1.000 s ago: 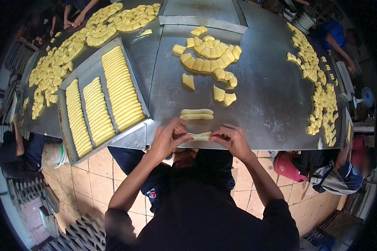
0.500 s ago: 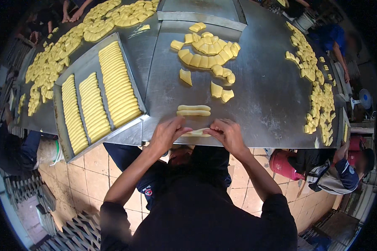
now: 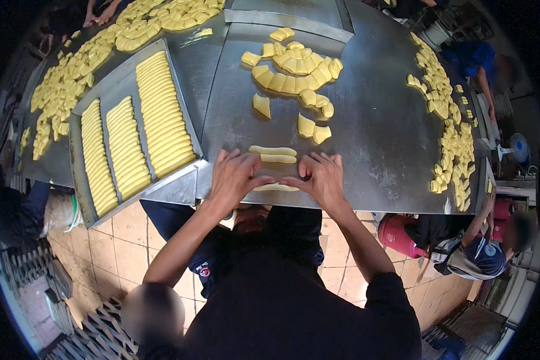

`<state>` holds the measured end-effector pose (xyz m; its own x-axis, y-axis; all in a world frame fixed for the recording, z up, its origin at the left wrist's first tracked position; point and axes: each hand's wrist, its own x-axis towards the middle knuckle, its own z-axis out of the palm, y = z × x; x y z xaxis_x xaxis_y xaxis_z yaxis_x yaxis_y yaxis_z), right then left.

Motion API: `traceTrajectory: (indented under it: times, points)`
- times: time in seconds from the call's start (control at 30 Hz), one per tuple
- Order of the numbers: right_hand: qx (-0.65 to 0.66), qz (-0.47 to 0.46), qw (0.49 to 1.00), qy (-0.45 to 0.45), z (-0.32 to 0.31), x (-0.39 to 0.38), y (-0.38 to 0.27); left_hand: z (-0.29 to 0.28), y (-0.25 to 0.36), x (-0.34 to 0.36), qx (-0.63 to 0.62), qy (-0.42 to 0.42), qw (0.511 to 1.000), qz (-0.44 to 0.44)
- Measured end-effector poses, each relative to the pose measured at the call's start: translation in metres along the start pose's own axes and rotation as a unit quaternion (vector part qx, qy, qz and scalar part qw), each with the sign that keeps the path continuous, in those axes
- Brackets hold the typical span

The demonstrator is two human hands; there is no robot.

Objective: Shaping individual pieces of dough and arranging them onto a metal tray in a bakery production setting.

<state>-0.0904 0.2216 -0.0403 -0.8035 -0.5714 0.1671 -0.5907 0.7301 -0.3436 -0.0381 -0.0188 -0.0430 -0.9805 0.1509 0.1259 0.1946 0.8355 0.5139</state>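
A narrow pale strip of dough (image 3: pixel 276 188) lies at the near edge of the metal table. My left hand (image 3: pixel 233 175) is beside its left end, fingers bent over the table and thumb stretched inward along the strip's far side. My right hand (image 3: pixel 321 179) mirrors it, with its thumb pointing left. The two thumb tips almost meet at the strip, and each thumb stands apart from its fingers. Just beyond lie two rolled dough sticks (image 3: pixel 272 155) side by side, between my hands.
Flat dough pieces (image 3: pixel 291 81) lie farther up the table (image 3: pixel 378 132). At left, a metal tray (image 3: pixel 201 161) holds three rows of dough sticks. More dough pieces spread along the far left and right (image 3: pixel 453 144). Another tray (image 3: pixel 288 21) stands at the back. Other people work around the table.
My thumbs have come inward from the strip's ends toward its middle, and my fingers have spread away from them. The view has shifted slightly.
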Motion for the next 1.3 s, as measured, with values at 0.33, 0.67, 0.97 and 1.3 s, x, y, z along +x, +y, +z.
traceTrajectory:
  times: [0.33,0.67,0.97,1.3]
  points:
    - [0.027,0.076,0.991,-0.108,-0.015,0.012,-0.017,-0.007,0.008,0.011,0.035,-0.037,0.999,-0.018]
    - [0.082,0.039,0.994,-0.065,-0.004,0.006,-0.012,-0.006,0.002,0.010,0.043,0.003,0.999,0.016]
    - [0.108,0.017,0.994,-0.011,0.003,0.005,0.003,-0.002,-0.015,0.004,-0.094,0.037,0.995,-0.003]
    - [0.102,0.043,0.994,0.000,0.000,0.005,0.001,-0.005,-0.026,-0.011,0.005,0.050,0.998,0.040]
